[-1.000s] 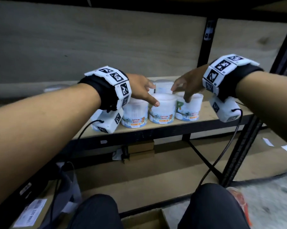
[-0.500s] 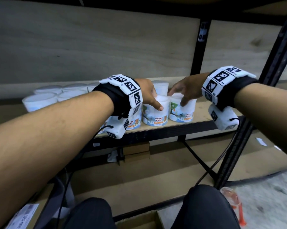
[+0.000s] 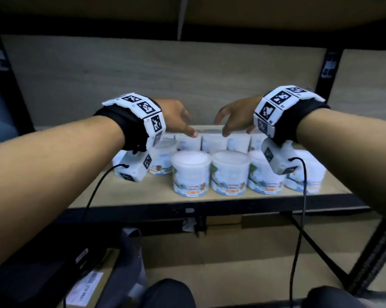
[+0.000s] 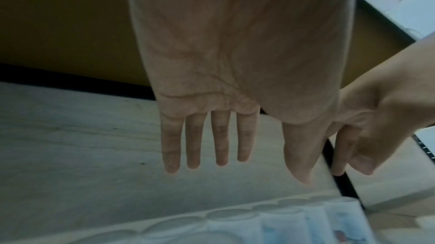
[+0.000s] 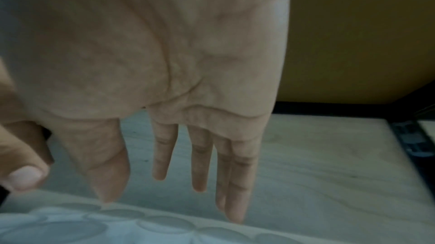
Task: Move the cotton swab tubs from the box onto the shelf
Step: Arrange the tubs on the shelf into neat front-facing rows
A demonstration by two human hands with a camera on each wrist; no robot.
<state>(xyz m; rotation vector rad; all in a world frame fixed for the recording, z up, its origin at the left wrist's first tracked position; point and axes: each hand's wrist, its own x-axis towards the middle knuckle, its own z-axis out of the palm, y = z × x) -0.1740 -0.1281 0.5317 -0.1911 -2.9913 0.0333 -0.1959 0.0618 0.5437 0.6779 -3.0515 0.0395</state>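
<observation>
Tubs stand in rows on the wooden shelf; left hand, right hand hover, grip slack, empty.

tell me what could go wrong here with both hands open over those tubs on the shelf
1. The left hand and right hand hover empty, low over the back row tubs; a careless pull back might topple one.
2. The wrist cables hang in front of the front row tubs and could drag one off the shelf edge.
</observation>
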